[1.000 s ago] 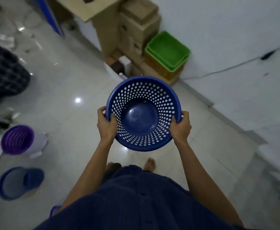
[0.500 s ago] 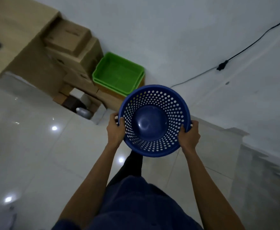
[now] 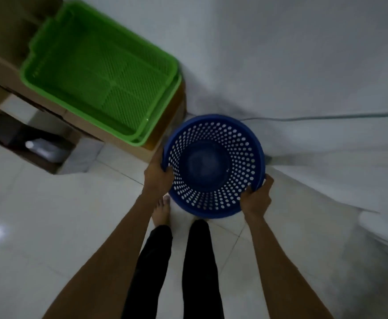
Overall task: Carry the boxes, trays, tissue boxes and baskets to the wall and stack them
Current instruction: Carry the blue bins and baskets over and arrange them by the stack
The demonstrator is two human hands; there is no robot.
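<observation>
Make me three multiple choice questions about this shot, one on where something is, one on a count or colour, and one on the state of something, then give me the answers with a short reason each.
1. Where are the green trays?
A. On the cardboard boxes by the wall
B. On the floor beside the feet
C. Inside the basket

2. How many green trays are nested together?
A. One
B. Two
C. Four

3. How is the blue basket held?
A. By one hand, hanging at the side
B. It lies upside down on the floor
C. By both hands at its rim, mouth up

Answers:
1 A, cardboard shows under their edges, next to the white wall.
2 B, two rims show at the near corner.
3 C, the left hand and right hand grip opposite sides, and the inside bottom is visible.
</observation>
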